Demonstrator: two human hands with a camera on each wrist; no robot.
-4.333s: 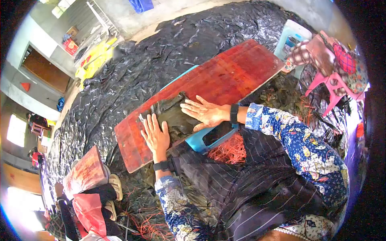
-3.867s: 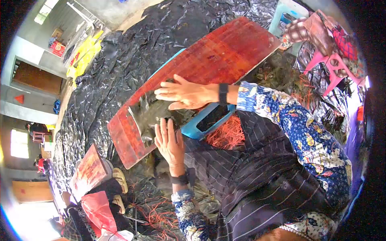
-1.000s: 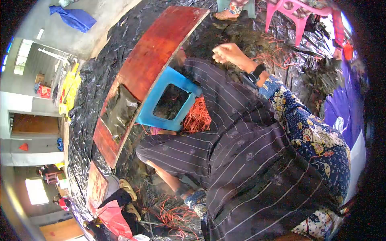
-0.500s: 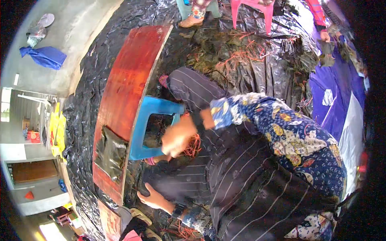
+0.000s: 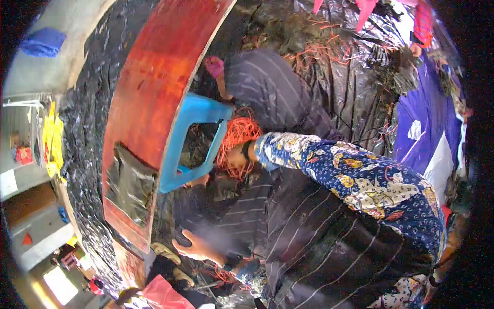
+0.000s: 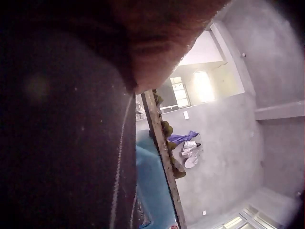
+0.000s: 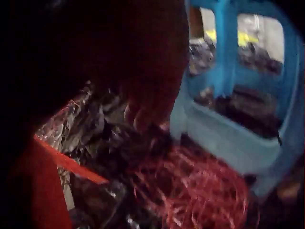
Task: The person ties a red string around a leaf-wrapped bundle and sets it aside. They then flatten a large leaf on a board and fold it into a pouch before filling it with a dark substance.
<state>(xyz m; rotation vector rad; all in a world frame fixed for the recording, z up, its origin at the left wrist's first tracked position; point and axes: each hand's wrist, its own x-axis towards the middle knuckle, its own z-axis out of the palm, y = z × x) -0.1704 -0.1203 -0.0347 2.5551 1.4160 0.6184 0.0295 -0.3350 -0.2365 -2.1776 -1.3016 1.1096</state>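
Note:
My right hand [image 5: 237, 157] reaches down into a loose pile of orange-red plastic strings [image 5: 241, 127] beside a blue plastic stool [image 5: 175, 154]. In the right wrist view the hand is dark, its fingertips [image 7: 134, 114] just above the strings; whether they pinch any I cannot tell. My left hand [image 5: 198, 248] is near my striped dark clothing at the knee, its thumb spread from the fingers, with nothing in it. A long red board [image 5: 149, 77] lies across the stool. On its near part rests a flat, dark olive-brown, leaf-like stack [image 5: 131, 185].
Black plastic sheeting [image 5: 85, 139] covers the floor. Dark leafy heaps and more orange strings [image 5: 321, 51] lie at upper right, near purple sheeting [image 5: 414, 118]. At lower left are another person's sandal [image 5: 167, 252] and a red cloth [image 5: 167, 293].
Both hands have left the leaf-like stack they pressed earlier. My right hand has swung from out at the right to the strings. My left hand has come into sight. The head view has turned.

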